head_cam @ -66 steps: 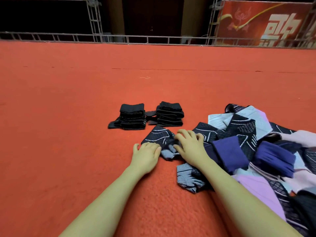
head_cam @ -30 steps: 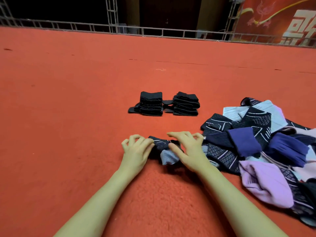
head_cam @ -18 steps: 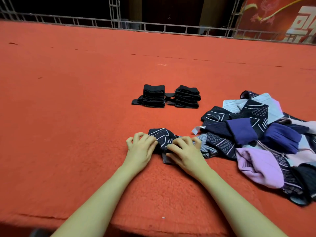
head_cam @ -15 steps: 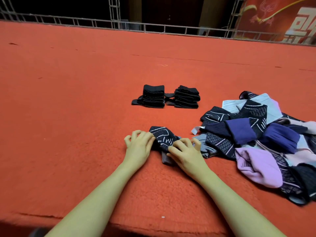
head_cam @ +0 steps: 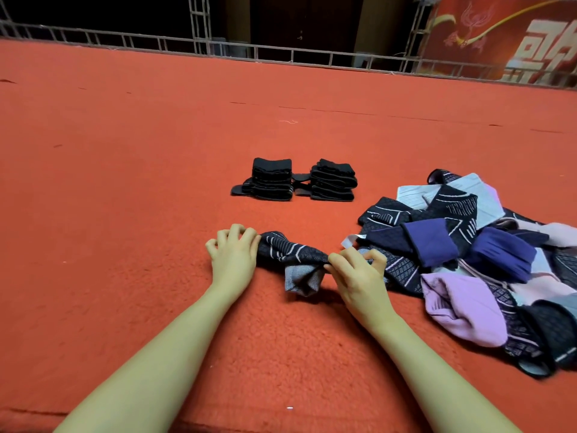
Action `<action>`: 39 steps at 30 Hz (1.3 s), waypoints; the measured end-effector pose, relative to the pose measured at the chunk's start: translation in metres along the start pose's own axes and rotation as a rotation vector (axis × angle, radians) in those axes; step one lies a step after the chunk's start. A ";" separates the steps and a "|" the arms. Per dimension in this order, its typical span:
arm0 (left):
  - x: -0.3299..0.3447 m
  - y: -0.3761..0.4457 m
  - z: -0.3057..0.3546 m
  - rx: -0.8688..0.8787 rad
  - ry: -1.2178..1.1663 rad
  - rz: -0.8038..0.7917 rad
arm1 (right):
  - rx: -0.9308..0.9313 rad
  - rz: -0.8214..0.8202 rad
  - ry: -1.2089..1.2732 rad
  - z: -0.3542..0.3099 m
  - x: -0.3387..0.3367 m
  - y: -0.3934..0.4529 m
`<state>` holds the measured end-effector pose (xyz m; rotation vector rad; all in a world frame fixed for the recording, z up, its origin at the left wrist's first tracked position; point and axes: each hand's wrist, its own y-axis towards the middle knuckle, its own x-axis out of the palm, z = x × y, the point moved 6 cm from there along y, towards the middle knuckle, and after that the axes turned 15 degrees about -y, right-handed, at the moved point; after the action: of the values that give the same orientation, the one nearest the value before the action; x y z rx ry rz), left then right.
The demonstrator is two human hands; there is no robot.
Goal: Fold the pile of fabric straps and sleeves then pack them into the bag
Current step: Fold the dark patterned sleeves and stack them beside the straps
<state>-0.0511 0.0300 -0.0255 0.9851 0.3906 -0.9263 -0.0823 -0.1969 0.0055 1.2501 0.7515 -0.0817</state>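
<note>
Your left hand has its fingers curled around the left end of a dark patterned sleeve, and your right hand pinches the right end of the same sleeve between thumb and fingers. So each grip is closed on one end, and the sleeve is stretched between them, just above the red carpet. A grey part of the sleeve hangs down in the middle, near your right hand.

Just right of your right hand lies the loose pile of sleeves, still unfolded. It has dark patterned pieces, purple ones, pale pink ones and light grey ones, all lying over each other on the carpet.

Farther from you, past the sleeve, two stacks of folded black straps stand side by side on the carpet, close to each other and well apart from the pile.

At the far edge of the carpet runs a metal railing, and a red banner is at the far right.
</note>
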 end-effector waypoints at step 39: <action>0.074 0.016 0.063 0.343 -0.025 -0.239 | 0.148 -0.399 -0.452 0.042 0.064 0.002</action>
<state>-0.0029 -0.0557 -0.0326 1.2552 0.3393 -1.2489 -0.0124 -0.2116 -0.0234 1.1471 0.5944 -0.7333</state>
